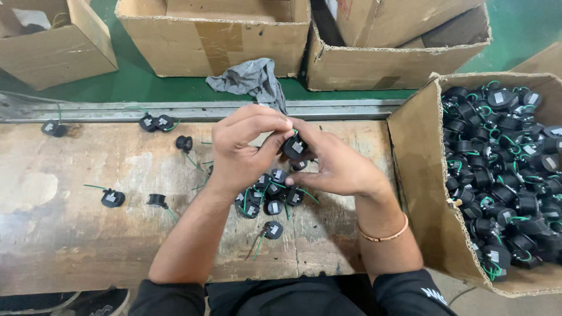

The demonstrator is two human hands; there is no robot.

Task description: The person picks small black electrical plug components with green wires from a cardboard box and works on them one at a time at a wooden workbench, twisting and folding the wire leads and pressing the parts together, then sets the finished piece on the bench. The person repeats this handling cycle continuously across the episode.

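Note:
Both my hands meet above the worn wooden bench [70,234]. My left hand [243,146] and my right hand [336,167] together pinch one small round black part [294,147] with a white label and a green wire. Just below them lies a pile of the same black parts [266,199] with green wires. One more part [273,229] lies nearer to me. My right wrist wears a thin bracelet [383,236].
A cardboard box [418,169] at the right is full of the same black parts [506,169]. Loose parts are scattered on the bench [112,199] [156,123] [54,129]. Beyond a metal rail [146,110] stand cardboard boxes [216,41] and a grey rag [252,79] on a green floor.

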